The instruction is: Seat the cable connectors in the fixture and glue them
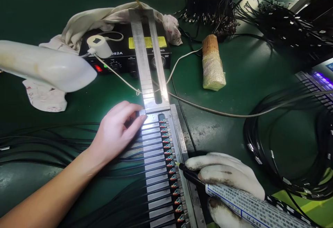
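My bare left hand (pixel 114 131) pinches the left edge of a long metal fixture (pixel 153 145) near its hinged end, thumb and forefinger close together. Black cables (pixel 153 174) lie side by side across the fixture, their stripped ends with small coloured wires and metal connectors (pixel 171 164) in a row on its right side. In a soiled white glove, my right hand (pixel 229 176) grips a marker pen (pixel 234 200) with printed text on its barrel. Its yellowish tip is at the connectors around mid-row; whether it touches one I cannot tell. The fixture's slotted cover (pixel 142 54) is swung open, away from me.
A black control box (pixel 122 56) with a lit red switch stands behind, a white cloth (pixel 85 20) draped over it. A white lamp-like head (pixel 49 65) juts in from the left. A wrapped block (pixel 213 63) lies right of the cover. Cable coils (pixel 249 127) and bundles (pixel 208 2) occupy the right and back.
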`<action>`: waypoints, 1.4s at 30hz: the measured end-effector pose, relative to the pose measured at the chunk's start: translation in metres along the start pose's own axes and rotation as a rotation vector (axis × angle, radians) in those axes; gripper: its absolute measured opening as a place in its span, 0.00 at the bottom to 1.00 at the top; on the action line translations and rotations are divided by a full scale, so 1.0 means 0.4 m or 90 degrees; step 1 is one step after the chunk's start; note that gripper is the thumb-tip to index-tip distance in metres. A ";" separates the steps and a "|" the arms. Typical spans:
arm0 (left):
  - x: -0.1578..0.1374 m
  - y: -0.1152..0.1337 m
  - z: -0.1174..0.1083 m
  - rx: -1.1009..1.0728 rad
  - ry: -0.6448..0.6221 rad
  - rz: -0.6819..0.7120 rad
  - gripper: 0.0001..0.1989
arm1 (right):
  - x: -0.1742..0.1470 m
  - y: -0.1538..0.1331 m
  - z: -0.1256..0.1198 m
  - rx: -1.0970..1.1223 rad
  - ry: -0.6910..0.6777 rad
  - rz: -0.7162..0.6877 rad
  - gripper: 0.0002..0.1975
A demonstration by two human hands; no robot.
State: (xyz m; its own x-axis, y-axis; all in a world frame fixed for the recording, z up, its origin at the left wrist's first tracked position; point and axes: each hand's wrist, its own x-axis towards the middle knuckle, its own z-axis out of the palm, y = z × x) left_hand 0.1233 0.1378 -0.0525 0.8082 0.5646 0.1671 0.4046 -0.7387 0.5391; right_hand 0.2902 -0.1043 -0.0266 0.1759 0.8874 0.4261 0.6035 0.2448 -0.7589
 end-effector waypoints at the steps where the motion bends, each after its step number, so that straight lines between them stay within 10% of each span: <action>1: 0.000 0.000 0.000 0.001 0.000 0.002 0.13 | 0.000 -0.001 0.001 -0.002 -0.002 0.001 0.08; 42: 0.000 0.001 -0.001 -0.004 0.003 0.004 0.12 | -0.015 -0.018 -0.006 -0.016 0.002 0.002 0.13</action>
State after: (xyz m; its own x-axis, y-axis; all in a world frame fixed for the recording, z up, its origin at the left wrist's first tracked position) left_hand 0.1231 0.1378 -0.0519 0.8084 0.5620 0.1749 0.3967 -0.7398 0.5435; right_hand 0.2867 -0.1124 -0.0228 0.1808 0.8870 0.4248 0.6219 0.2315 -0.7481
